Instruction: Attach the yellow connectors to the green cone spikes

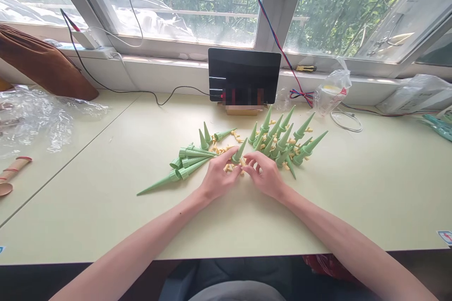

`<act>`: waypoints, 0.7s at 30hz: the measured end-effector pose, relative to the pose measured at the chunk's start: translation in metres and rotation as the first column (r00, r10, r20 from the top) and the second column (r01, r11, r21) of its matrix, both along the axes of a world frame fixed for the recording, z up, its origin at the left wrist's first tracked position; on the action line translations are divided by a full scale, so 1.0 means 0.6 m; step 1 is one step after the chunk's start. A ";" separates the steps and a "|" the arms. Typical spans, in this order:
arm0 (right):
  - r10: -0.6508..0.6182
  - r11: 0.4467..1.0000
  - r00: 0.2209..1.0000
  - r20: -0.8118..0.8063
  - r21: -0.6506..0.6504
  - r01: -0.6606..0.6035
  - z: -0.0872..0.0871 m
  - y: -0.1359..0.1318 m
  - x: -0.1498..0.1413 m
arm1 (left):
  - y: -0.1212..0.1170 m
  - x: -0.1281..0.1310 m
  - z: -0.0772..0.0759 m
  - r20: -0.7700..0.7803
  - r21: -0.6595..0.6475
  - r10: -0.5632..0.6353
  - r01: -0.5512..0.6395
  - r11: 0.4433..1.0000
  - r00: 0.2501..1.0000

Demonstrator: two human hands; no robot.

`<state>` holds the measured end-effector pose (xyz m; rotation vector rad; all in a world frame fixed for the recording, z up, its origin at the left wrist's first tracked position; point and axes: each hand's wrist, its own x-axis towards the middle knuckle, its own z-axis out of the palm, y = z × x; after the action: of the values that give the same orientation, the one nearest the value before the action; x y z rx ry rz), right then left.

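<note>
My left hand [219, 175] is closed around the base of a green plastic watering spike [240, 151], whose tip points up and to the right. The fingers of my right hand [264, 174] pinch a small yellow valve [242, 162] against that base; whether it is seated in the spike I cannot tell. Loose yellow valves [222, 149] lie just behind and under my hands. To the left, several green spikes [192, 162] are piled on their sides, and a pair stands upright [204, 140]. On the right stands a cluster of green spikes [282, 138] with yellow valves on them.
A dark tablet [244, 75] leans on a cardboard stand at the back, with a black cable [160, 103] running left. Plastic wrap [31, 117] and a wooden spoon [6, 189] lie on the left. A bagged cup [332, 89] and white cable [348, 124] are back right.
</note>
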<state>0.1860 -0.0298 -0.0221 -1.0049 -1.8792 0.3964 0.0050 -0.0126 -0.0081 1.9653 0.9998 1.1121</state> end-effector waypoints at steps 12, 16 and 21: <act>-0.003 1.000 1.000 -0.014 0.012 0.003 0.002 0.001 -0.001 | 0.001 -0.001 -0.001 0.003 -0.031 -0.013 0.013 0.999 1.000; -0.005 1.000 1.000 -0.009 0.000 0.005 0.000 0.001 -0.001 | 0.001 -0.001 0.001 -0.009 -0.041 -0.012 0.012 0.999 1.000; -0.012 1.000 1.000 -0.003 -0.022 0.011 0.000 0.001 -0.001 | 0.004 -0.001 0.000 -0.017 -0.021 -0.020 0.019 1.000 1.000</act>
<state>0.1854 -0.0292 -0.0221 -1.0287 -1.8689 0.4127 0.0042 -0.0104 -0.0080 1.9672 0.9955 1.0712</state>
